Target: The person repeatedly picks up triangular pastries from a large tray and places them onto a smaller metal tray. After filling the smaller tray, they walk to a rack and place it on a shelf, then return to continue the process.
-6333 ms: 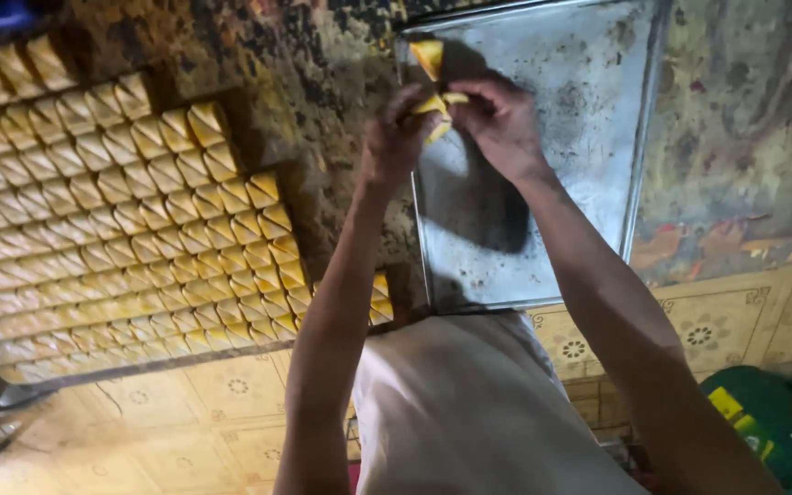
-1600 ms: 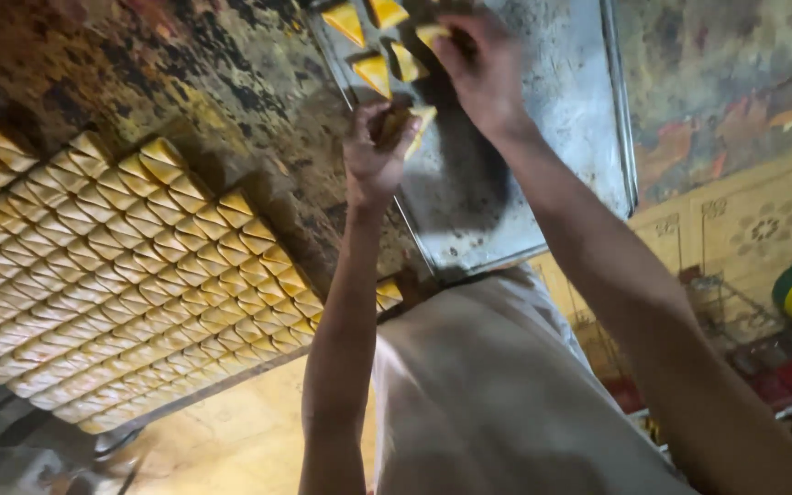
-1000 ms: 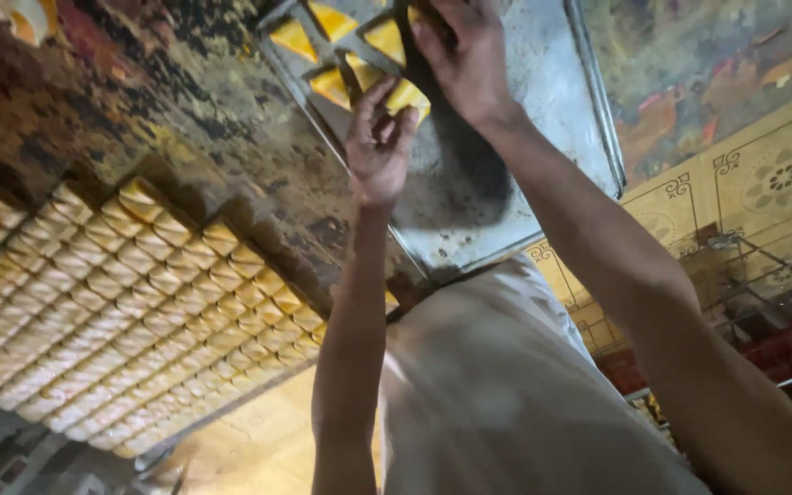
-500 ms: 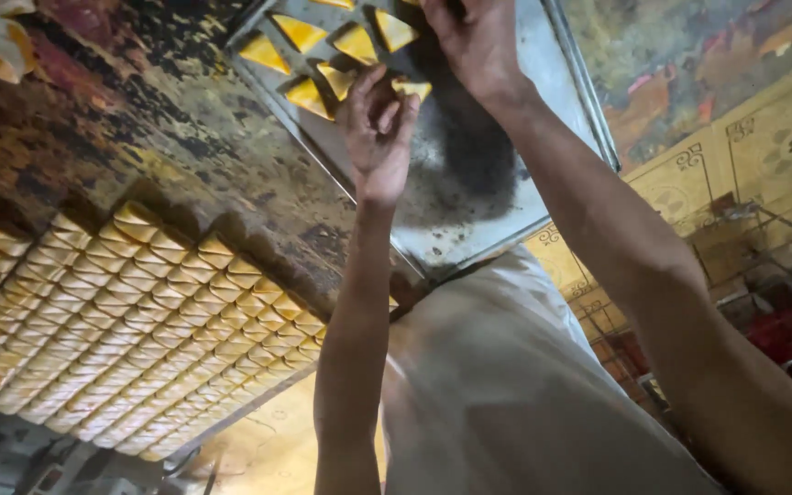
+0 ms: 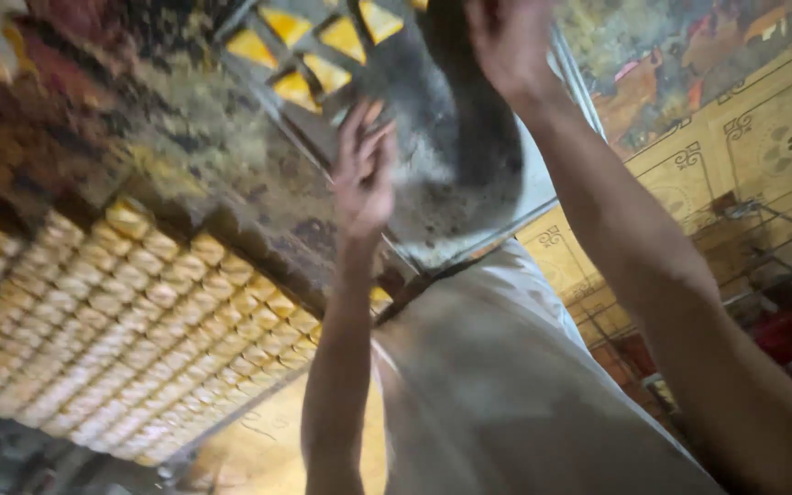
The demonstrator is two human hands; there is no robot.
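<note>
The left hand (image 5: pixel 364 174) is raised over the near part of the flat grey metal baking tray (image 5: pixel 543 174), with the fingers stretched out and slightly apart, so it is open and holds nothing. The right hand (image 5: pixel 506 41) reaches further, to the far part of the tray at the top edge of the view. It is blurred and partly cut off, so I cannot tell if it is closed or holds something. The small yellow triangular pastry pieces (image 5: pixel 323 46) lie in rows on the far left part of the tray, to the far left of the left hand and not touching it. On the left, well apart from both hands, a long rack of golden rectangular pieces (image 5: pixel 130 321) lies on the dark, stained table surface (image 5: pixel 185 137).
</note>
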